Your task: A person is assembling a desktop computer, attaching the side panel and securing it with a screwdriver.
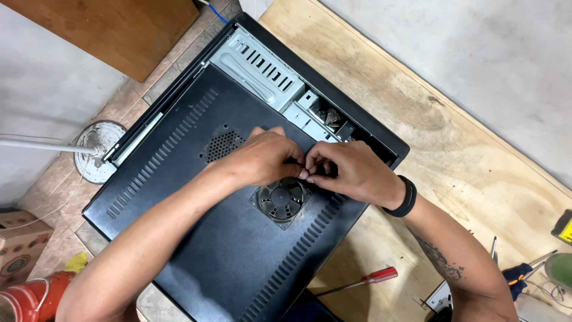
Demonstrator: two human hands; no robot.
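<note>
Black perforated steel computer-case side panel (238, 238) lies over the case on the plywood bench (465, 161). Square black fan (281, 200) sits mid-panel. Left hand (262, 158), wrist bent, and right hand (351, 173) meet just above the fan, fingertips pinched together; the pinched part is hidden. Red-handled screwdriver (363, 280) lies right of the panel.

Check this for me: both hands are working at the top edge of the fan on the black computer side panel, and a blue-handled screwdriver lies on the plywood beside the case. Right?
Not quite: the head view shows the screwdriver has a red handle, not blue. The rest stands: left hand and right hand meet above the fan on the side panel.
</note>
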